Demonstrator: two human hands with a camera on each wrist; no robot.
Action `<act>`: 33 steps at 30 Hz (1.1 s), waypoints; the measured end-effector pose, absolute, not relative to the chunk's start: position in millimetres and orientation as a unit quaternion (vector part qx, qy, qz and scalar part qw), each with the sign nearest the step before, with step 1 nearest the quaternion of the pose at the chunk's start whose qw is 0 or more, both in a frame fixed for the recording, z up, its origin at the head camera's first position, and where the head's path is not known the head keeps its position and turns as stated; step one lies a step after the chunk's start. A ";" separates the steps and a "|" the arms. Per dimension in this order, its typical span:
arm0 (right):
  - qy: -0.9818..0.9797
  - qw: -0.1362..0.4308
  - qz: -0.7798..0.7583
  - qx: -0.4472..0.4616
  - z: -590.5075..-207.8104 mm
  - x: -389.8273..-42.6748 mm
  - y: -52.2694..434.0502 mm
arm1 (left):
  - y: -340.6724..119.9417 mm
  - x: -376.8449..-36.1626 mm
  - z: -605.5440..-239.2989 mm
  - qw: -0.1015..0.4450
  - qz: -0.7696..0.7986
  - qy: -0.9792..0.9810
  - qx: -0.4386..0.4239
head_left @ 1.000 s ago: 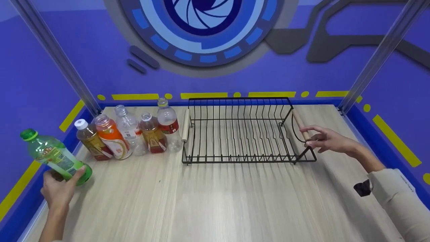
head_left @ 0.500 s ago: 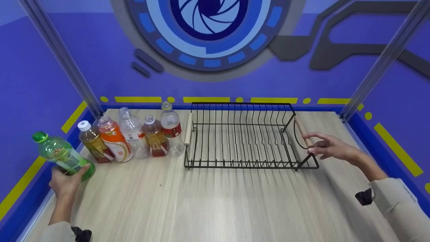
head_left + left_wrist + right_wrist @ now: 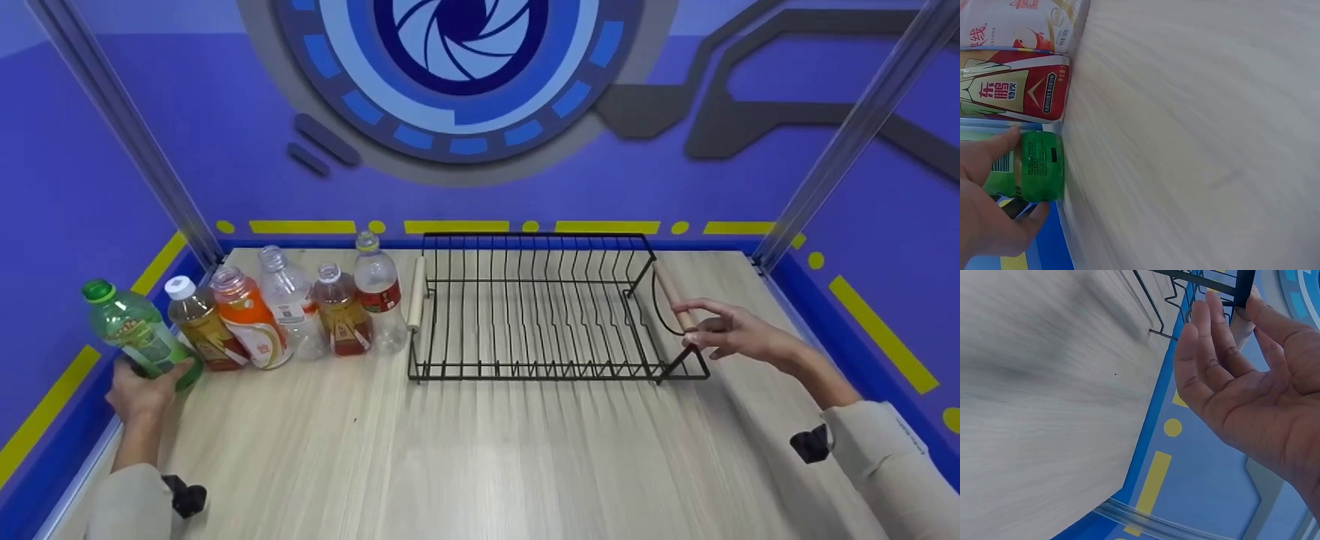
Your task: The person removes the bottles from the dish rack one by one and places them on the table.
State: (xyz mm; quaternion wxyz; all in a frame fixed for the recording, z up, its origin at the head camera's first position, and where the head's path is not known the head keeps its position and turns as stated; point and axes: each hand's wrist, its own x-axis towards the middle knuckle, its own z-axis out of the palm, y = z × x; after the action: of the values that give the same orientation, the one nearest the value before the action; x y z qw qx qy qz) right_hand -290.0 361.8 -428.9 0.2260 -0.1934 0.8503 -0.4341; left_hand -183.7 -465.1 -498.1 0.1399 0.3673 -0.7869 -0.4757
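Observation:
My left hand (image 3: 141,394) grips a green soda bottle (image 3: 139,330) low on its body, at the left end of a row of bottles. In the left wrist view, thumb and fingers lie on opposite sides of the green bottle (image 3: 1041,163), its base at or close to the tabletop. Beside it stands a white-capped bottle of amber drink (image 3: 204,326). At the right, my right hand (image 3: 739,330) pinches the wooden handle (image 3: 670,292) of a black wire dish rack (image 3: 540,369) between thumb and index finger; its other fingers are loosely bent in the right wrist view.
Farther along the row stand an orange-labelled bottle (image 3: 251,319), a clear bottle (image 3: 291,307), a small amber bottle (image 3: 343,311) and a red-labelled clear bottle (image 3: 381,300), close to the rack's left handle (image 3: 418,292). Blue-purple walls (image 3: 525,187) border the wooden table (image 3: 480,457).
My left hand has brought the green bottle down and rightward, turning it more upright beside the white-capped bottle. The right hand stays at the rack's handle. The head view has tilted slightly.

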 end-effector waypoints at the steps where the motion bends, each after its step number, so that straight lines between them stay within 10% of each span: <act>1: 0.850 0.226 -0.434 -0.193 -429.2 -289.8 361.8 | -464.9 -184.8 -497.6 0.138 -0.475 -0.787 0.368; 33: 0.847 0.227 -0.443 -0.187 -432.7 -287.7 361.2 | -464.5 -191.6 -498.2 0.075 -0.452 -0.817 0.350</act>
State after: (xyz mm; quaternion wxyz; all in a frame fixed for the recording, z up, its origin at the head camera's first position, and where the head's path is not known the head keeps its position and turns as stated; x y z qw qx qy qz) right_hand -287.7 361.2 -432.7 0.2271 -0.1869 0.8470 -0.4428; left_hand -191.6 -464.5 -498.2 0.0745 0.3500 -0.8172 -0.4518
